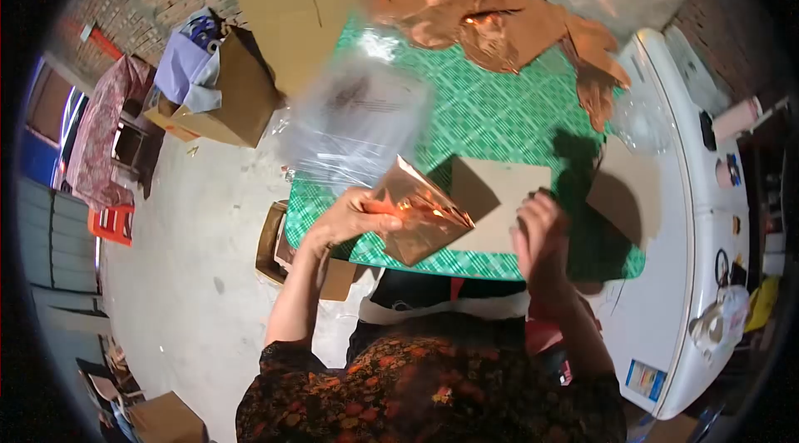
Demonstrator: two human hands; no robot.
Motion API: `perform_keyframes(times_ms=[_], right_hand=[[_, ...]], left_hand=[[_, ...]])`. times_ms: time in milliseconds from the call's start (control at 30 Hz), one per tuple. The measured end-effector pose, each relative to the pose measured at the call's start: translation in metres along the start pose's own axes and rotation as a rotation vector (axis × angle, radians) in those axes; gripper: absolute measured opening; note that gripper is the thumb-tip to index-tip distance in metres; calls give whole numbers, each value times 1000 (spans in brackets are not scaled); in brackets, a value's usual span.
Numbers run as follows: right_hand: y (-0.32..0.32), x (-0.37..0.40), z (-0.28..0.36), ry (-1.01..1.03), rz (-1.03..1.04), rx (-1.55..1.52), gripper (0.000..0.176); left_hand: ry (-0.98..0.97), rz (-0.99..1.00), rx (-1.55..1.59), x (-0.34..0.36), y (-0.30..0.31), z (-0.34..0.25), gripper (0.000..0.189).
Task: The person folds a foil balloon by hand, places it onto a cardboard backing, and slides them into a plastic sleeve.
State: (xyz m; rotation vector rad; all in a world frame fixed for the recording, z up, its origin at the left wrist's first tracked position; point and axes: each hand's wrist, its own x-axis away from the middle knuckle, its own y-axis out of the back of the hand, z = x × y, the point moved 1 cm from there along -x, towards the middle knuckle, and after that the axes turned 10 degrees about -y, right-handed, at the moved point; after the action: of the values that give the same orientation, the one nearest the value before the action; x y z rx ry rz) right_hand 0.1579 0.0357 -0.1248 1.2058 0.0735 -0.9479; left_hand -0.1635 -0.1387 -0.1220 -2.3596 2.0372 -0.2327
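My left hand (348, 218) grips a shiny copper-coloured foil bag (420, 222) by its left edge, thumb on top. The bag is tilted above the front edge of the green-patterned table (491, 122). To its right, my right hand (541, 231) is apart from the bag, with curled fingers over the edge of a flat piece of cardboard (499, 193). Whether anything is in those fingers is hidden. Beyond my left hand lies a pile of clear plastic bags (362, 114). Crumpled copper foil bags (499, 27) are heaped along the table's far side.
Another brown card piece (628, 193) lies at the table's right, beside a white appliance (666, 276). An open cardboard box (237, 93) with purple cloth stands at the left. Below the table's left edge sits another box (270, 243). A red stool (112, 225) stands farther left.
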Motion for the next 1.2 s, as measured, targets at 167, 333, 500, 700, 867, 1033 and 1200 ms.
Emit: perform_keyframes(times_ms=[167,333,500,700,867,1033,1200], right_hand=[[-38,-140,3,182,-80,-20,13],[-154,-269,-17,170,4,-215,7],[-245,-353,-25,139,12,-171,9],[-316,-380,-22,74,-68,-102,10],[-319,-401,-50,-243,116,-522,15],[-197,-363,-54,-549,349,-914,25],[-83,-283,-57,-582,280,-1003,24]], left_hand=[[-55,-45,79,8,10,37,15],[-54,-155,210,15,11,51,25],[-25,-111,92,15,11,40,21],[-27,-95,101,17,13,42,22],[-31,-89,83,16,14,44,21],[-24,-104,163,15,11,47,19],[-49,-218,214,15,6,44,23]])
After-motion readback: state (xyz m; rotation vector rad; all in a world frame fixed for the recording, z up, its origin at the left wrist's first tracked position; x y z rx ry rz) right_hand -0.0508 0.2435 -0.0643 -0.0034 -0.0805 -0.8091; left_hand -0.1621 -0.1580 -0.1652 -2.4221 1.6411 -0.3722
